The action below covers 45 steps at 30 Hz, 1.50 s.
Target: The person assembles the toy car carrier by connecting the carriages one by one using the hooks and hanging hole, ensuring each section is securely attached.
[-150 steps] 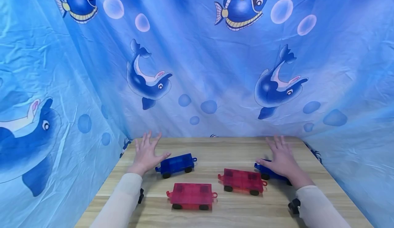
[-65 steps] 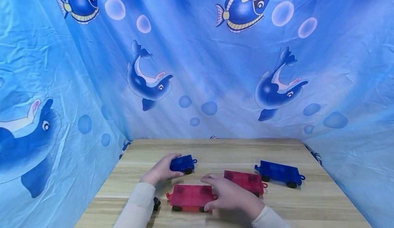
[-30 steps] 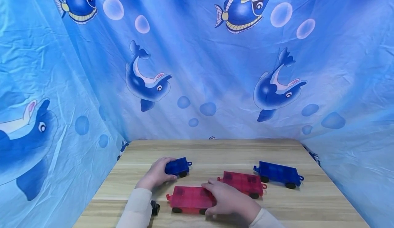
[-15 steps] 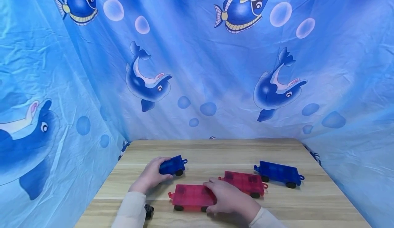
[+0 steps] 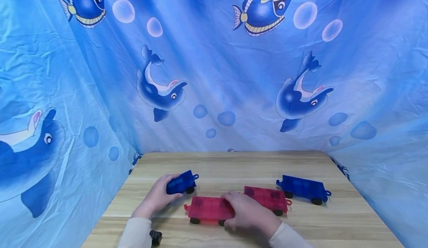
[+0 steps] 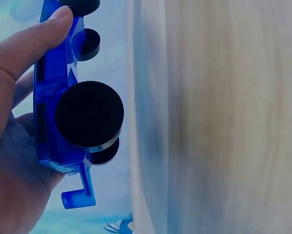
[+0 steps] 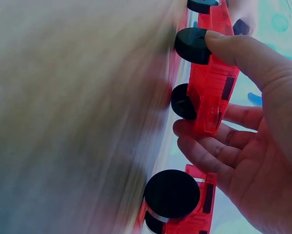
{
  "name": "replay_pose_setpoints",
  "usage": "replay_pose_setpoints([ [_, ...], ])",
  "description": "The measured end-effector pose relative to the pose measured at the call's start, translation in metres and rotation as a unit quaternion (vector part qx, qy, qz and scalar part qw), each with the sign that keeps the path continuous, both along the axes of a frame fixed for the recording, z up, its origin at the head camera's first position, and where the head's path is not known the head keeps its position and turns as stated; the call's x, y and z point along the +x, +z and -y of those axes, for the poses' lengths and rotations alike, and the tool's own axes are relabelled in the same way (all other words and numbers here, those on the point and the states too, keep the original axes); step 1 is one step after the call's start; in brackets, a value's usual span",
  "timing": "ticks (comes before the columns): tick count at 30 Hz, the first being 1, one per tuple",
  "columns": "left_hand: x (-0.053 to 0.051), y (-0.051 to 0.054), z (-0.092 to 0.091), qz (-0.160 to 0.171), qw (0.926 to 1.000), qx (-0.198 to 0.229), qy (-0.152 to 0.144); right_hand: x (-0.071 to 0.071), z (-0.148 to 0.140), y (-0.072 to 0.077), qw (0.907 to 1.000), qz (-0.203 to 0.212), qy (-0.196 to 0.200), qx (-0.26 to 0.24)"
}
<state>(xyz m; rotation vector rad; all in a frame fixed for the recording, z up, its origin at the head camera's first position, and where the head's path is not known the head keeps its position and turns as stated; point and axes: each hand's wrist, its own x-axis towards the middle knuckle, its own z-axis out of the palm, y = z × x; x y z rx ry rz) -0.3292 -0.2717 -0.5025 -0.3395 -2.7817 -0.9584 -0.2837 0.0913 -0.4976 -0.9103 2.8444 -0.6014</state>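
At the table's left side, the left hand [image 5: 157,197] grips the rear part of a blue wagon [image 5: 182,182], whose ring end points right. In the left wrist view that blue wagon [image 6: 51,122] shows its black wheels and hook, thumb [image 6: 38,39] along its side. The right hand [image 5: 249,211] holds the right end of a red wagon [image 5: 208,208] at front centre, hook end to the left. In the right wrist view the thumb [image 7: 243,53] lies by a wheel of the red wagon [image 7: 212,92], fingers on its far side.
A second red wagon [image 5: 267,199] stands just behind the right hand, and a second blue wagon [image 5: 302,188] farther right. The wooden table [image 5: 234,164] meets a blue curtain [image 5: 214,73] with printed fish and dolphins.
The left hand and its blue wagon have moved left and slightly toward the front. The right hand's red wagon has shifted slightly right and back. Both hands were spread flat five seconds ago.
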Motion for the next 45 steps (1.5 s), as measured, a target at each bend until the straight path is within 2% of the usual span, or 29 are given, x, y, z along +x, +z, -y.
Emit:
replay_pose_setpoints([
  [6, 0.005, 0.001, 0.003, -0.011, 0.9999, 0.001, 0.0, -0.006, -0.001, -0.001, 0.9999, -0.01, -0.006, -0.002],
  [19, 0.01, 0.006, 0.005, -0.012, 0.9998, 0.014, 0.01, -0.018, 0.0, 0.002, 0.9994, -0.001, -0.024, -0.023],
  [26, 0.01, 0.004, 0.011, -0.014, 0.9996, 0.025, 0.001, -0.026, -0.001, 0.0, 0.999, -0.017, -0.033, -0.025],
  [33, 0.009, 0.002, 0.017, -0.011, 0.9995, 0.028, -0.009, -0.037, -0.008, -0.006, 0.9987, -0.032, -0.039, -0.006],
  [38, 0.008, 0.001, 0.018, -0.001, 0.9995, 0.028, -0.012, -0.037, -0.011, -0.005, 0.9983, -0.033, -0.048, -0.006],
  [45, 0.008, -0.003, 0.017, -0.01, 0.9995, 0.025, -0.019, -0.038, -0.012, -0.005, 0.998, -0.034, -0.052, -0.008],
])
